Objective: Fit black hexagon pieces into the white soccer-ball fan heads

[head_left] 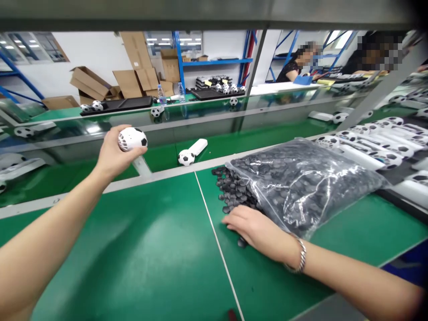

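My left hand [112, 154] is raised over the far edge of the green bench, closed around a white football-patterned handheld fan [133, 139]; its handle points down behind my fingers. My right hand [254, 227] rests palm down on the bench at the edge of a pile of small black parts [230, 189], fingers curled onto them. What the fingers hold, if anything, is hidden. The pile spills out of a clear plastic bag [301, 183] full of the same parts. A silver bracelet [301, 256] is on my right wrist.
Another football fan [192, 152] lies on the green conveyor [240, 138] beyond the bench. Several more fill a tray at the right [371, 142]. Cardboard boxes [100, 84] and blue shelving [214, 60] stand behind. Two people sit at the far right.
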